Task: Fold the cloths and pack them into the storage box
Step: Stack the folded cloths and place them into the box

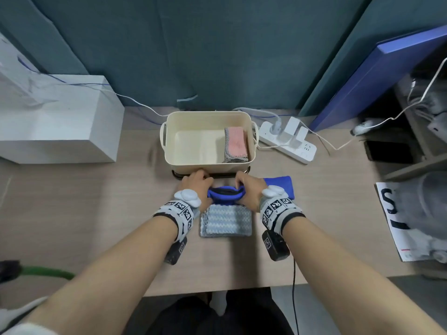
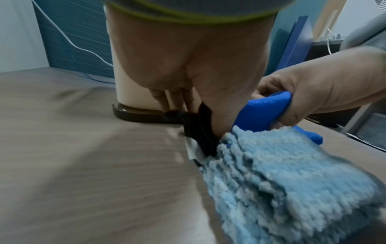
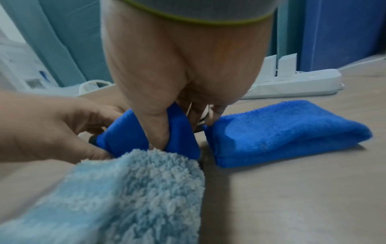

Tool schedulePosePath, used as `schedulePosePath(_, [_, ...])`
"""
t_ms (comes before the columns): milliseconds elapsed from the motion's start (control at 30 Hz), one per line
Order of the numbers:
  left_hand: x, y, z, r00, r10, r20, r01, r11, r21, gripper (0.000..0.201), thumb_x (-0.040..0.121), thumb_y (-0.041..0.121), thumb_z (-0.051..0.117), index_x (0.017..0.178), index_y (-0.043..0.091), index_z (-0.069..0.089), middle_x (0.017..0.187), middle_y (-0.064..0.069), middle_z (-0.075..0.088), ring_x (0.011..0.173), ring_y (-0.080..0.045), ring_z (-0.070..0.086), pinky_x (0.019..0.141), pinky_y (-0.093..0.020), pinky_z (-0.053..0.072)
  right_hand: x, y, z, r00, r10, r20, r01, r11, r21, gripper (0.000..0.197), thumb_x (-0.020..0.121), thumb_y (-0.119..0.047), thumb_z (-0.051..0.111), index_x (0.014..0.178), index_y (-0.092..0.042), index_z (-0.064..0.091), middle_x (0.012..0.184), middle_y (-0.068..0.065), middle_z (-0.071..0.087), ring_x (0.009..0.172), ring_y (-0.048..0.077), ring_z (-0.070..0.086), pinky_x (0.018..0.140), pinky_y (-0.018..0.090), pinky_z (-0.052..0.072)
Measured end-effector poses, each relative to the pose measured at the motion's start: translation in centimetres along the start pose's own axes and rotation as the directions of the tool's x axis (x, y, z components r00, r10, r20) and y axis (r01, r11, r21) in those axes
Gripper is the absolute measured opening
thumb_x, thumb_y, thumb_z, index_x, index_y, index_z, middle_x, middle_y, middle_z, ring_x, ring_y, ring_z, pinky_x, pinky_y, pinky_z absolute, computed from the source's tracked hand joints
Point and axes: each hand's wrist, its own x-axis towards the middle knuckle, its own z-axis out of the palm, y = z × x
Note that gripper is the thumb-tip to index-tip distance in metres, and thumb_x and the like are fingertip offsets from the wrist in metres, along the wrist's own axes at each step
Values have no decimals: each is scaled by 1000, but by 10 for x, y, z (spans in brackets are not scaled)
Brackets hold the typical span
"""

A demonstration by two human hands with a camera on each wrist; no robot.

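Both hands on the blue cloth (image 1: 225,195) right now, bunched into a roll just in front of the box (image 1: 169,151). The left hand (image 1: 196,187) grips its left end, fingers curled under; the right hand (image 1: 249,187) pinches the right end, thumb pressed into the fabric. The roll sits on the far edge of a fluffy pale-blue cloth (image 1: 226,222), which lies folded on the tabletop (image 1: 96,213) between the wrists. Just to the right, touching the right hand's fingers, a second blue cloth (image 1: 281,183) lies folded flat. Inside the cream box, a folded pink cloth (image 1: 235,141) lies on a grey one against the right wall. A power strip (image 1: 287,141) lies right of the box, and a white carton (image 1: 55,117) stands to the left.
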Motion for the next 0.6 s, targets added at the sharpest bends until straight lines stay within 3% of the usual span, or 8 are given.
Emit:
schedulePosePath(100, [-4,5,-11,999,-42,-8,41,988,-147,27,71,34,65,94,29,53,105,5,55,93,-30,56,76,-34,41,-8,1,-16,996,-47,-75,60,981,182,33,79,-18,70,89,-37,44,80,-1,65,64,26,58,62,48,58])
schedulePosePath(167, [-4,11,-21,995,-95,-21,87,966,-242,29,69,38,65,92,31,48,86,10,60,83,-29,58,71,-32,42,-10,7,-29,992,-32,-119,65,956,287,37,79,-8,69,93,-34,47,82,3,65,64,20,55,61,41,54])
schedulePosePath(233, [-4,26,-33,987,-134,-84,100,940,-325,34,68,48,65,94,36,48,75,12,64,79,-26,61,72,-30,47,-15,17,-46,986,-5,-169,70,921,383,41,77,-6,70,99,-35,52,88,5,69,70,17,59,69,39,56])
schedulePosePath(333, [7,59,-39,972,-216,-89,129,815,-565,34,72,48,72,98,39,52,88,13,68,79,-19,64,74,-27,51,-16,48,-63,981,76,-178,25,861,507,49,69,-14,76,106,-38,56,92,7,70,76,18,64,82,47,61])
schedulePosePath(433, [21,102,-30,955,-286,-82,155,711,-686,36,75,42,76,99,38,50,95,12,67,82,-16,64,73,-26,47,-15,95,-72,976,173,-132,-69,822,565,49,65,-21,82,104,-39,59,97,9,74,84,28,72,88,53,61])
schedulePosePath(500, [26,124,-20,944,-317,-85,169,691,-702,40,75,37,76,99,34,44,93,11,63,79,-17,61,72,-29,47,-11,123,-68,970,225,-90,-135,810,571,51,59,-27,83,102,-36,59,96,10,76,92,34,74,88,54,61])
schedulePosePath(600, [31,142,-4,950,-297,-95,167,741,-650,38,74,39,71,96,34,41,95,6,57,80,-20,58,76,-37,52,-9,144,-62,965,254,-58,-182,815,550,49,58,-28,83,100,-30,58,96,7,75,95,30,74,89,49,61])
